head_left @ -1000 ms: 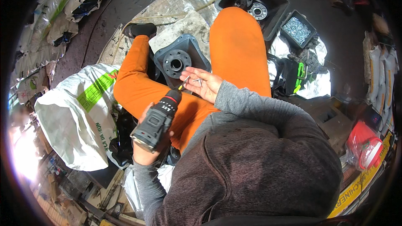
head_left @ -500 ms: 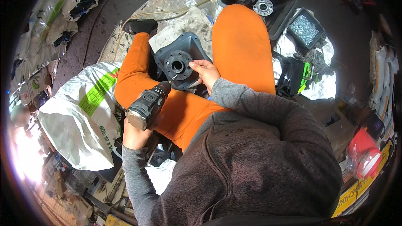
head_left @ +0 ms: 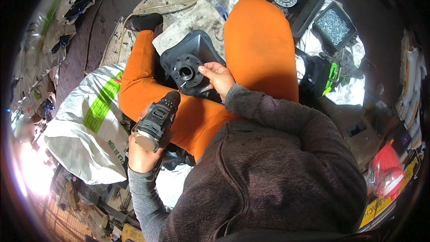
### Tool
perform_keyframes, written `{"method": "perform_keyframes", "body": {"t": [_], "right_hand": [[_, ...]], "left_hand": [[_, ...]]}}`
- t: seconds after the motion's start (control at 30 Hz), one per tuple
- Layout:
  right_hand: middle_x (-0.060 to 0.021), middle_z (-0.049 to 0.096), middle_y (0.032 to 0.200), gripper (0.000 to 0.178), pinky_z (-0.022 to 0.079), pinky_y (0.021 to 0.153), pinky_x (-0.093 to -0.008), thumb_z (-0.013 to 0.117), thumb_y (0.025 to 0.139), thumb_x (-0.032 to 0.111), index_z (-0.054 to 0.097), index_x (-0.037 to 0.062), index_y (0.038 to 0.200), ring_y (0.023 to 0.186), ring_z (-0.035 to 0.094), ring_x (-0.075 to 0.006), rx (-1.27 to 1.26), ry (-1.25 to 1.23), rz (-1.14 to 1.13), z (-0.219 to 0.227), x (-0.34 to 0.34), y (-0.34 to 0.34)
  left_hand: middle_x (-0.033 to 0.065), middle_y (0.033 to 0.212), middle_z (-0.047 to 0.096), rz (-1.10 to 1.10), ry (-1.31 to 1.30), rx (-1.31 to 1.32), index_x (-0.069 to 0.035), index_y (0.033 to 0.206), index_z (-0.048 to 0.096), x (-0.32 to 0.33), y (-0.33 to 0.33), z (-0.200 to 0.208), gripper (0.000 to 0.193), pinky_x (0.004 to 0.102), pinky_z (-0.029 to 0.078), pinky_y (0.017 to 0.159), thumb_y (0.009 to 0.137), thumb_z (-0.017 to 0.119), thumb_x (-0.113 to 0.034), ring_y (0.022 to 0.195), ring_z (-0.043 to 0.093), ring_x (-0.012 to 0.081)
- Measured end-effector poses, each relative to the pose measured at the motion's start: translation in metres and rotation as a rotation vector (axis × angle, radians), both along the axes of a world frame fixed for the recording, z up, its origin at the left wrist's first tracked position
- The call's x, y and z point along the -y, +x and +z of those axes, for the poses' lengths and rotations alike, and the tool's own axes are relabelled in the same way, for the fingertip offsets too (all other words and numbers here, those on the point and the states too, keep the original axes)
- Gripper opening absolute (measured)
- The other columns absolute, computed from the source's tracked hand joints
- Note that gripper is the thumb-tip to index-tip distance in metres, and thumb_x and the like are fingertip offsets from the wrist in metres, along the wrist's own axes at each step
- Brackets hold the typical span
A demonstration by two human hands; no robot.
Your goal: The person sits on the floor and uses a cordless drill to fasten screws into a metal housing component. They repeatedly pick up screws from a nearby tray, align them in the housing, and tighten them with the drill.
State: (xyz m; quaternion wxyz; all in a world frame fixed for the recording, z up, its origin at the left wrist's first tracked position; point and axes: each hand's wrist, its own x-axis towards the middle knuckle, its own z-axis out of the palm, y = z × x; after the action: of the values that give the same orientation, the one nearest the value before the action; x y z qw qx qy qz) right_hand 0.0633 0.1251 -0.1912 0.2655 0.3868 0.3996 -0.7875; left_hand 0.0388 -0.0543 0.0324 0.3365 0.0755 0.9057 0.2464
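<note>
A dark grey cordless drill [head_left: 156, 121] is in my left hand [head_left: 144, 154], which is wrapped round its grip. Its thin bit meets the lower edge of a round black flange [head_left: 186, 72] that has a ring of holes and an open centre. Below the flange lies a grey plastic housing with a wide, square-cornered rim [head_left: 197, 38], resting between my legs. My right hand [head_left: 218, 79] pinches the flange's right edge between thumb and fingers. A thin pale piece shows under that hand, too small to name.
Beyond my raised knee stands a dark bin [head_left: 309, 15] with several round flanges. To its right, a small tray [head_left: 332, 26] holds many screws. A white sack with a green stripe [head_left: 89, 130] lies at my left. A yellow hose [head_left: 179, 1] crosses the ground sheet.
The whole view has shifted slightly. The drill has drawn back a little toward me, its bit still at the flange's lower edge. My right hand keeps its pinch on the flange.
</note>
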Motion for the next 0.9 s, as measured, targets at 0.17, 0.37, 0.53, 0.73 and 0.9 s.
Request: {"method": "perform_keyframes", "body": {"t": [0.17, 0.37, 0.53, 0.73, 0.9], "right_hand": [[0.001, 0.06, 0.088, 0.029, 0.04, 0.053, -0.0184, 0.064, 0.09, 0.027, 0.057, 0.0049, 0.107, 0.069, 0.051, -0.0046, -0.001, -0.014, -0.011, 0.001, 0.001, 0.0], [-0.0012, 0.058, 0.095, 0.03, 0.04, 0.053, -0.0186, 0.064, 0.09, 0.026, 0.056, 0.0036, 0.108, 0.07, 0.048, -0.0051, 0.007, 0.008, 0.008, 0.005, -0.002, -0.002], [-0.0016, 0.058, 0.096, 0.029, 0.04, 0.053, -0.0188, 0.064, 0.09, 0.026, 0.056, 0.0038, 0.108, 0.07, 0.047, -0.0054, 0.005, 0.003, 0.015, 0.005, -0.002, -0.001], [-0.0002, 0.058, 0.094, 0.028, 0.04, 0.053, -0.019, 0.064, 0.09, 0.027, 0.057, 0.0048, 0.106, 0.07, 0.049, -0.0053, -0.003, 0.003, 0.017, 0.003, -0.001, -0.001], [0.0011, 0.059, 0.09, 0.027, 0.04, 0.054, -0.0193, 0.064, 0.09, 0.028, 0.058, 0.006, 0.104, 0.072, 0.051, -0.0054, 0.014, 0.009, 0.003, 0.002, 0.0, 0.0]], "left_hand": [[0.0141, 0.112, 0.064, 0.087, 0.041, 0.006, 0.001, 0.12, 0.056, -0.005, -0.001, -0.001, 0.05, 0.0361, 0.046, 0.091, 0.074, 0.074, -0.009, 0.101, 0.061, 0.027], [0.0131, 0.11, 0.064, 0.006, 0.054, 0.001, 0.001, 0.118, 0.057, -0.003, -0.003, -0.002, 0.048, 0.0349, 0.047, 0.089, 0.074, 0.073, -0.006, 0.1, 0.062, 0.024], [0.0092, 0.1, 0.067, 0.031, 0.024, -0.003, 0.001, 0.112, 0.06, 0.004, 0.004, -0.006, 0.04, 0.0326, 0.049, 0.082, 0.074, 0.072, -0.004, 0.09, 0.063, 0.0191], [0.0073, 0.095, 0.067, 0.058, -0.019, 0.021, 0.0, 0.108, 0.061, 0.009, 0.004, -0.01, 0.038, 0.0318, 0.05, 0.078, 0.074, 0.075, -0.006, 0.087, 0.063, 0.0175], [0.0093, 0.095, 0.067, 0.031, -0.011, 0.012, 0.0, 0.107, 0.062, 0.004, -0.003, -0.01, 0.036, 0.0327, 0.05, 0.079, 0.074, 0.075, -0.008, 0.088, 0.064, 0.0199]]}}
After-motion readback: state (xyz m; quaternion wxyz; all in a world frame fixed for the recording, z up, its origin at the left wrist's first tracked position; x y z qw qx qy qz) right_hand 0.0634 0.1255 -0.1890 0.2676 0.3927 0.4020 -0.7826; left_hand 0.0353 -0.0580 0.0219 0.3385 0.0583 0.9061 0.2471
